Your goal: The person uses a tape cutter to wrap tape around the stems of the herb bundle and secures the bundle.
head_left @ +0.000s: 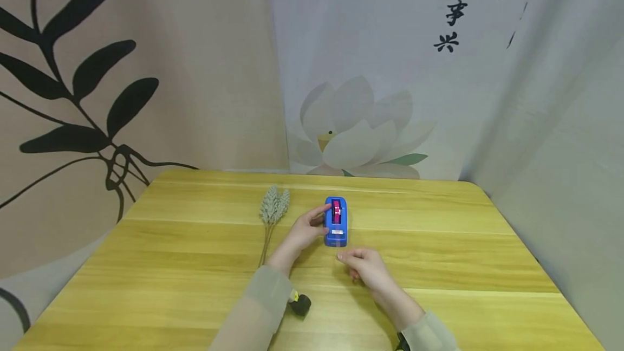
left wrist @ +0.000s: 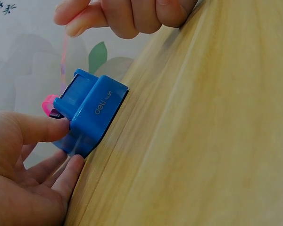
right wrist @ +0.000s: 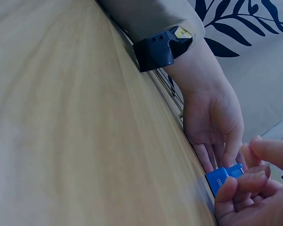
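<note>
Gently steady the blue tape dispenser [head_left: 342, 227], probably light and stiff, by its sides on the wooden tabletop [head_left: 458, 248], gripped by the left hand [head_left: 306, 227], with flimsy, likely sticky tape [left wrist: 63, 61] pinched in the right hand [head_left: 366, 265].

- Yellow, broad rectangular wooden-looking tabletop [head_left: 458, 264]: streaked grain, smooth, low sheen.
- Toward its far edge, near the middle, blue oblong plastic tape dispenser [head_left: 343, 226]: hard, smooth, fairly glossy; pale lettering on side.
- Dispenser's thin toothed cutting strip [left wrist: 68, 86]: jagged; metal or plastic, cannot tell.
- Bright pink round reel [left wrist: 49, 103]: translucent plastic look.
- Narrow clear pinkish tape strip [left wrist: 63, 63]: thin, smooth film, shiny.
- Grey-green sprigs with plump heads [head_left: 274, 206], left of dispenser: rough, matt, bristly.
- Grey-beige sleeve [head_left: 253, 307]: matt woven cloth.
- Black blocky wrist mount [right wrist: 154, 52]: smooth plastic look.
- Pale printed hanging [head_left: 219, 69] beyond far edge: matt cloth, soft folds.
</note>
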The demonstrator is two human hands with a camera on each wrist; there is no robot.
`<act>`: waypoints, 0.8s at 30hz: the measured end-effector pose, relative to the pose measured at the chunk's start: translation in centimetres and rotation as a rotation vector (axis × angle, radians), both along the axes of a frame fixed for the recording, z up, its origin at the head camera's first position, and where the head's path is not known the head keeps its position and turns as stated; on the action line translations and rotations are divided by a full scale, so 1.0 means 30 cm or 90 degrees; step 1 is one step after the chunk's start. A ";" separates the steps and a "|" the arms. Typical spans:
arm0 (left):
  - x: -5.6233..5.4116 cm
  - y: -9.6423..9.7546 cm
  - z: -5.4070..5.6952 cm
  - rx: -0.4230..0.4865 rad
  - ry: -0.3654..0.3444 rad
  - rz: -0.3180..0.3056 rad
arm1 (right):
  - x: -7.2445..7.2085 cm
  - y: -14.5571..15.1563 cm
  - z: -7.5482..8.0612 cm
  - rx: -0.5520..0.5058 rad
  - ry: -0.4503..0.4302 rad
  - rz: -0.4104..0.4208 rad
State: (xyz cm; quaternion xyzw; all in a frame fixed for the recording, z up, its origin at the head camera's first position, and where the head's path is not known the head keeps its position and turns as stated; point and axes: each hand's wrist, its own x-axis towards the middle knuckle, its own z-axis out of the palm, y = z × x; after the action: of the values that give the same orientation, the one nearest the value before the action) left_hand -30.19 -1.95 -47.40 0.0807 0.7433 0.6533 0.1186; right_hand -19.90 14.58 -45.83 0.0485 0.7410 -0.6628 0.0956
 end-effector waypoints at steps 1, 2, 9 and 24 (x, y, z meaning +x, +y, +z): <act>0.000 0.000 0.001 0.000 -0.002 0.000 | 0.002 0.000 0.000 -0.004 0.000 -0.001; 0.000 0.001 0.002 -0.003 -0.001 0.000 | 0.004 0.000 0.000 -0.007 0.000 -0.001; 0.000 0.002 -0.002 -0.011 -0.006 0.004 | 0.012 0.000 -0.010 -0.014 -0.011 -0.003; 0.002 0.002 0.003 -0.015 -0.007 0.002 | 0.051 0.005 -0.005 -0.052 -0.025 0.016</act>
State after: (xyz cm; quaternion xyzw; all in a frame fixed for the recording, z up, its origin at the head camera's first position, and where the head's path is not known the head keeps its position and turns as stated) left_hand -30.14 -1.89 -47.32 0.0744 0.7507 0.6449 0.1228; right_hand -18.37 14.72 -45.97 0.0481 0.7120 -0.6901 0.1203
